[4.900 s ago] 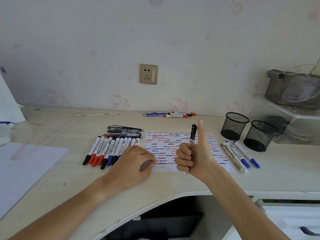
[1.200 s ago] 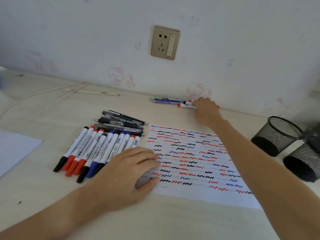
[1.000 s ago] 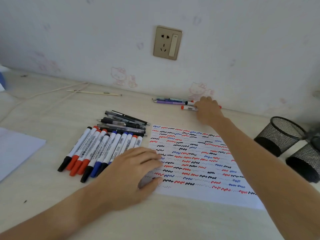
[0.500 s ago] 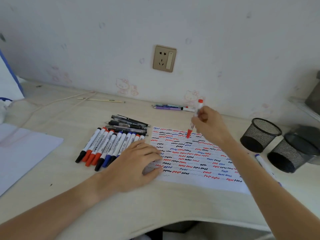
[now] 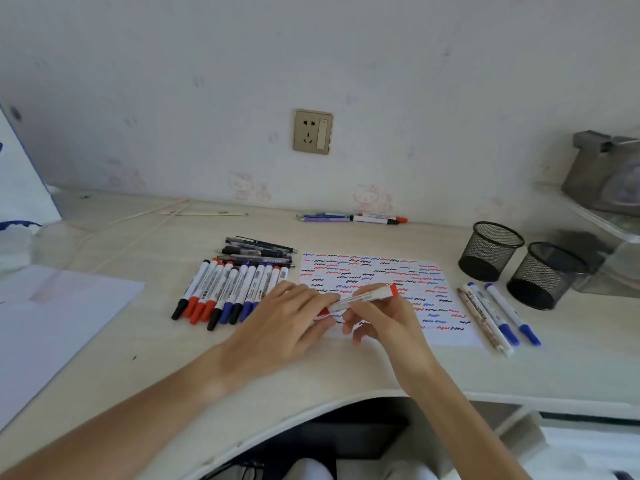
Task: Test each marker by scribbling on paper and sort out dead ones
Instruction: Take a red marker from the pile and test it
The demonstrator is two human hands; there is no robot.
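While the paper (image 5: 415,285) lay beneath, a red marker (image 5: 360,298) was gripped by the right hand (image 5: 384,318) and pinched by the left hand (image 5: 287,320).

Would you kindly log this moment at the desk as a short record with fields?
right hand: right hand grips a red marker over the scribble paper
left hand: left hand at the marker's cap end; grip on the cap unclear
left group: row of markers beside the paper
right group: three pens by two mesh cups
back wall: few more pens
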